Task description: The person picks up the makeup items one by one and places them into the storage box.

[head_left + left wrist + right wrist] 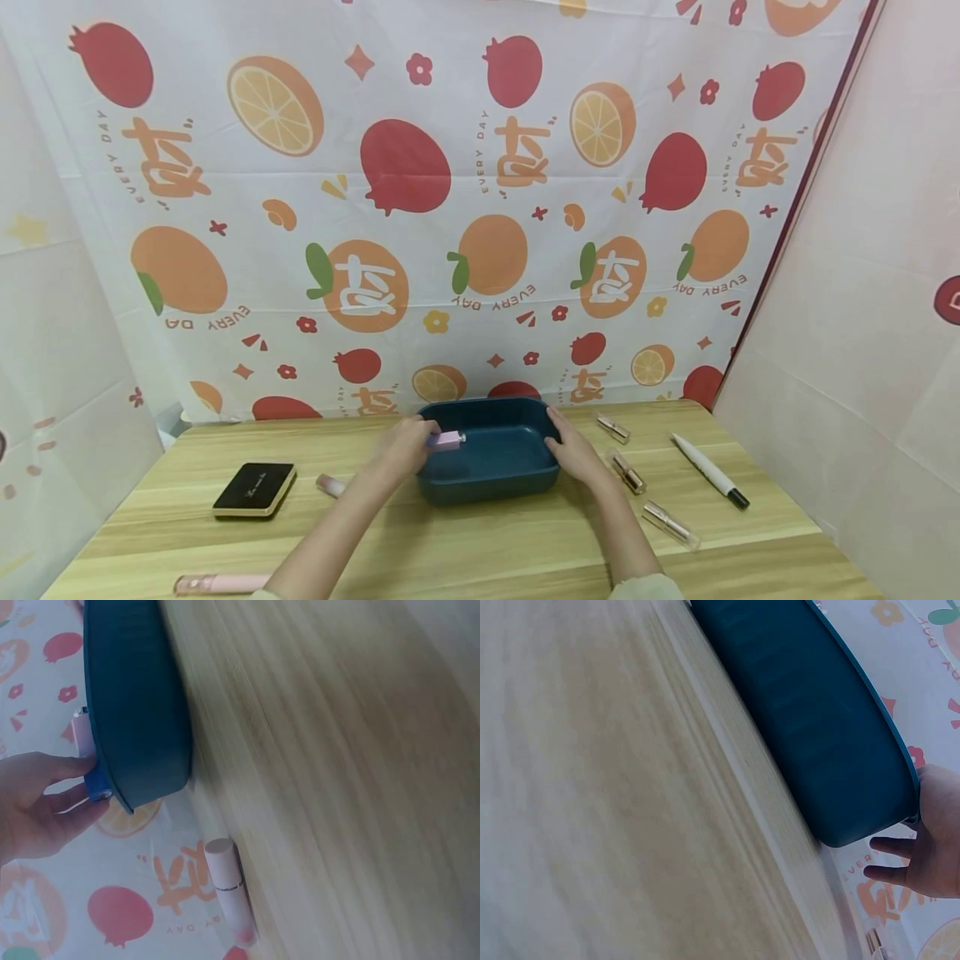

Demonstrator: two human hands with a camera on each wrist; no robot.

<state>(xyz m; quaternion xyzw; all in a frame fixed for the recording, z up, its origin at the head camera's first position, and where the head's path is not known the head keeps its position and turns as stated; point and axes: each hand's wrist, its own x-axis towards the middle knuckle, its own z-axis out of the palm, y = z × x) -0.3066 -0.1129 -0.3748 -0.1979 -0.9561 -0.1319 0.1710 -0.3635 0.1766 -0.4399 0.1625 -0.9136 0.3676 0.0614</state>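
Fingers (79, 817) of our left hand (408, 447) pinch the tube (446, 442) by its blue end, closed on it from both sides. From those fingers the tube lies to the right, its lilac part and small silvery tip reaching past them over the left part of the bin (495, 492). Its long axis runs sideways and roughly level, close to the bin's own long axis, so the relation that counts for us is tip inward, grip at the left rim. We judge it held at about rim height, above the bin's floor; whether it touches the rim we cannot tell. Our left hand is plainly the nearer one: the right hand (576, 454) is across the bin at its right end, holding the rim with the thumb on the inner side, while two fingers stick out free beyond the wall. Near that hand we see a lipstick (626, 472) on the table (540, 550).
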